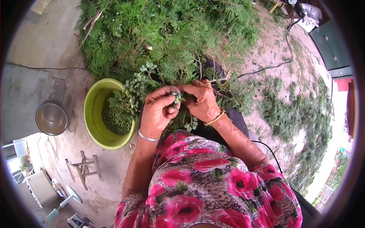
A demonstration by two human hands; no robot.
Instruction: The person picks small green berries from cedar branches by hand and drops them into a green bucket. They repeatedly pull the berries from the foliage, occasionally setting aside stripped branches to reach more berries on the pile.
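Observation:
My left hand (pixel 161 108) pinches a small cluster of pale green cones (pixel 177 97) between thumb and fingers. Close beside it on the right, my right hand (pixel 201 99) has its fingers curled in on a leafy green sprig, its fingertips nearly touching the left ones. What looks like a thin metal tool (pixel 218 80) sticks out at the top of my right hand; its grip is hidden. A cone-laden branch (pixel 137 89) hangs over the rim of a yellow-green bucket (pixel 90 125), left of my left hand. Many small green cones (pixel 116 119) lie inside the bucket.
A large heap of green branches (pixel 167 34) spreads ahead. Metal pot (pixel 51 119) and small wooden stool (pixel 83 170) stand at left. Black cable (pixel 262 70) crosses the floor at right, near scattered clippings (pixel 296 110). A fan (pixel 72 195) is at lower left.

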